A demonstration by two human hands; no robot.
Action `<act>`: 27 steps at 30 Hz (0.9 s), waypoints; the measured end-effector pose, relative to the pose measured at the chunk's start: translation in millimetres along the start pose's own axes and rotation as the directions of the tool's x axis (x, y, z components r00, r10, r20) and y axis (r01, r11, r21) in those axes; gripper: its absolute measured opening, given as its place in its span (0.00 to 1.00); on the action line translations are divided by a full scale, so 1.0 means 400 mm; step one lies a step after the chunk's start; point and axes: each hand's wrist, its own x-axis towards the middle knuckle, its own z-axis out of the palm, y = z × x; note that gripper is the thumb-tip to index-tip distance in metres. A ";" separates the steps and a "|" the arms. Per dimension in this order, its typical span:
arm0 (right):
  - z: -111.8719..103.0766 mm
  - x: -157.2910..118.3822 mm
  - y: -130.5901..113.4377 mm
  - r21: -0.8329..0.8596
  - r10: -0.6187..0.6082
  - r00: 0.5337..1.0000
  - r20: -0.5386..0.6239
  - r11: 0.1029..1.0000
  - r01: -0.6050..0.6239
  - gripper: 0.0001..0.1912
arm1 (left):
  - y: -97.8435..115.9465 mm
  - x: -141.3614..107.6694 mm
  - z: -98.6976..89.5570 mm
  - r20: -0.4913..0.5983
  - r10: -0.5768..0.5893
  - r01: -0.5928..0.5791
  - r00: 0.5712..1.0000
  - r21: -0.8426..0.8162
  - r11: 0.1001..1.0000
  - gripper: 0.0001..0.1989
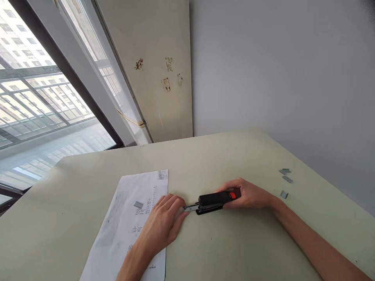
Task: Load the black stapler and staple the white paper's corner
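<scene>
A black stapler (215, 200) with a red patch near its rear lies on its side-to-side length just above the table. My right hand (241, 194) is closed around its rear end. From its front end a metal staple tray (191, 208) sticks out. My left hand (168, 214) pinches the outer end of that tray, and its fingertips hide the tip. Beneath my left hand and wrist are printed sheets of paper (117, 226). On the paper rests a small grey strip of staples (138, 204).
Several more staple strips (287, 179) lie on the right of the pale table (222, 160), beyond my right forearm. A grey wall (278, 70) borders the table's right and far sides. At the left is a large window (32, 86), next to a stained panel (158, 47).
</scene>
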 end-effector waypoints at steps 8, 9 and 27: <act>0.012 0.005 0.011 -0.017 -0.013 0.995 -0.101 1.000 0.011 0.20 | -0.072 -0.028 -0.070 -0.061 -0.088 0.093 0.994 0.085 0.992 0.12; 0.013 0.005 0.011 -0.013 -0.009 0.995 -0.103 1.000 0.008 0.19 | -0.091 -0.039 -0.088 -0.102 -0.140 0.151 0.985 0.105 0.983 0.14; 0.024 0.005 0.016 -0.014 0.020 0.993 -0.115 1.000 -0.021 0.19 | -0.235 -0.140 -0.164 -0.052 -0.574 0.570 0.817 0.227 0.790 0.14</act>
